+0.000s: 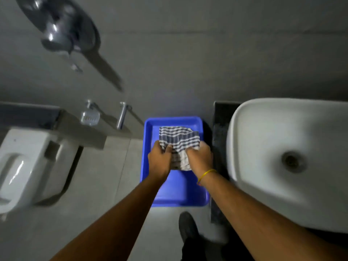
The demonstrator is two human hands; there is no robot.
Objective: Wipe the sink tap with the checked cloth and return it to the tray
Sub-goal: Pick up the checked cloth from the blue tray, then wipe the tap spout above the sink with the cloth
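Note:
A grey and white checked cloth (178, 142) lies in the far half of a blue tray (177, 196) on the floor. My left hand (160, 159) grips the cloth's near left edge. My right hand (200, 157), with a yellow band on its wrist, grips the cloth's near right edge. Both hands are over the tray. The white sink (282, 157) sits to the right of the tray. No tap shows on the sink in this view.
A white toilet (28, 166) stands at the left. On the wall behind are a chrome shower fitting (56, 31), a soap holder (90, 115) and a chrome tap (122, 114). A dark counter edge (219, 129) borders the tray's right side. My dark shoe (188, 228) is near the tray.

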